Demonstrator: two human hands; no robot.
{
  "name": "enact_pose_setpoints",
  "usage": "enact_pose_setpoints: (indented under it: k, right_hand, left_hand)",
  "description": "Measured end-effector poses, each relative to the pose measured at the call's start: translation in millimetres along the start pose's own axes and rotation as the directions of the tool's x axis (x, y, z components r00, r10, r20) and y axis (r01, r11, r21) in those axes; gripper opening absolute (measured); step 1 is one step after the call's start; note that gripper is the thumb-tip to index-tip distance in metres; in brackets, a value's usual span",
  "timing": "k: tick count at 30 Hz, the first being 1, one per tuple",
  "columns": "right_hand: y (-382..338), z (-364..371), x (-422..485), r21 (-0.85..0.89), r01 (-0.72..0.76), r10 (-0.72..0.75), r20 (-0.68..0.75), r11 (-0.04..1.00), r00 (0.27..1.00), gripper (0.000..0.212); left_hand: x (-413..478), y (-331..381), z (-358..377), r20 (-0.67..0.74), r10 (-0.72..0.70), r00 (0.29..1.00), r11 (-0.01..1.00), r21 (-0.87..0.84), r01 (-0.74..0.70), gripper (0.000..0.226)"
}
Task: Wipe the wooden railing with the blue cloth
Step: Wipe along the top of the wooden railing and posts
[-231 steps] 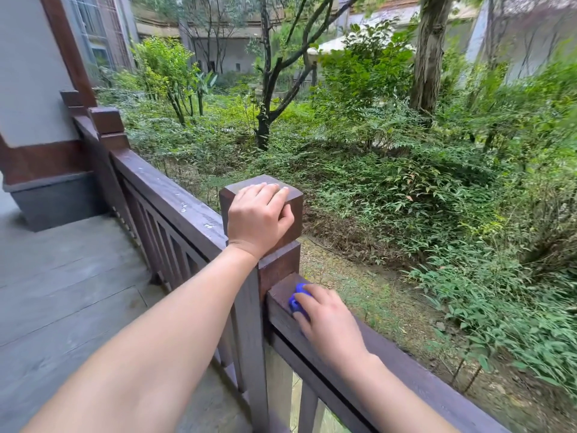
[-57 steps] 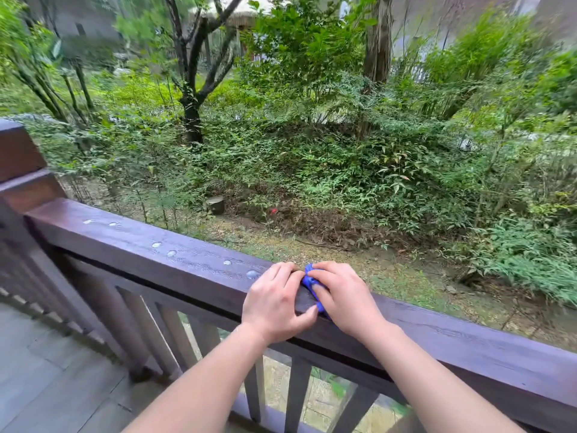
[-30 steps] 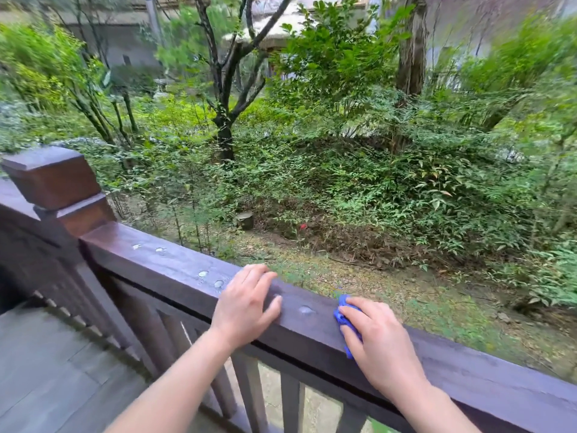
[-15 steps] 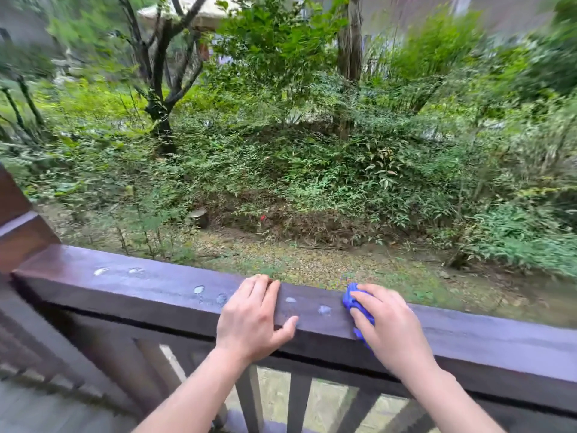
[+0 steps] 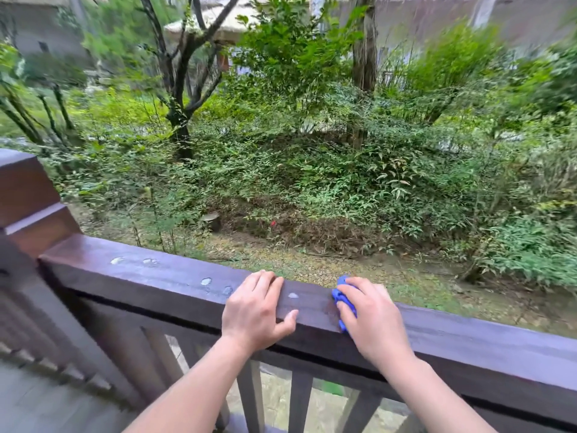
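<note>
Two bare forearms come up from the bottom edge to the wooden railing, which crosses the view from the left post down to the right edge. Below the top rail, vertical balusters stand with open gaps between them; grey deck boards show at lower left.

Left hand: palm down on the rail, fingers flat over the top face, thumb hooked along the near side. Grasps nothing but the rail itself.

Right hand: just to the right of the left, apart from it by a short strip of bare wood. Palm presses down on the blue cloth, bunched under the fingers; only its left edge shows, draped from the top face down over the near edge. Fingers curled over it, holding it against the wood.

Several pale water spots dot the top face left of the hands, one between them. Rail to the right runs bare to the frame edge. Rail to the left ends at a square post with a stepped cap.

Beyond: bare gravelly ground, then dense shrubs, a dark forked tree, blurred buildings behind.
</note>
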State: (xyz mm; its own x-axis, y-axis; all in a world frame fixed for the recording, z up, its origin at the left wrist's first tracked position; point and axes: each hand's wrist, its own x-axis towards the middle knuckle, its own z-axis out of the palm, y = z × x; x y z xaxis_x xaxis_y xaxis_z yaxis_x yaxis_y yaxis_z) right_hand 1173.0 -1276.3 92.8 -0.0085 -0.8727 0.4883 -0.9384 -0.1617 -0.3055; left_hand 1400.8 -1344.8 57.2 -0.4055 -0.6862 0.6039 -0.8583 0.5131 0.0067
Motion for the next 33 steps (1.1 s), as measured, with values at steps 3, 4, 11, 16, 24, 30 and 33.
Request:
enact_pose_setpoints:
  k: [3,4,11,16,24,30,33]
  right_hand:
    - [-9,3,-21,0.015,0.153,-0.153,0.036,0.988,0.987,0.024]
    - [-7,1,-18,0.016,0.143,-0.143,0.048,0.99,0.989,0.024]
    - [-31,12,-13,0.028,0.177,-0.178,0.033,0.984,0.983,0.023]
    - [-29,13,11,0.072,0.08,-0.085,0.063,0.994,0.994,0.021]
    - [-31,18,17,0.121,0.22,-0.238,0.165,0.968,0.957,0.027]
    - [-39,20,33,0.135,0.204,-0.229,0.198,0.969,0.953,0.027]
    - [-22,13,24,0.19,0.251,-0.293,0.241,0.949,0.925,0.03]
  left_hand:
    - [-1,0,1,0.005,0.015,1.0,1.0,-0.007,-0.015,0.065]
    - [-1,0,0,0.009,0.013,1.0,1.0,-0.006,-0.013,0.065]
    - [-2,0,0,0.016,0.013,1.0,1.0,-0.026,-0.013,0.064]
    - [-1,0,2,-0.011,0.023,1.0,1.0,-0.012,-0.023,0.062]
    - [-2,-1,5,-0.058,0.034,0.998,0.999,-0.024,-0.036,0.061]
    - [-1,1,3,-0.051,0.04,0.998,0.998,-0.036,-0.042,0.061]
    - [-1,-1,4,-0.046,0.04,0.998,0.998,-0.054,-0.042,0.062]
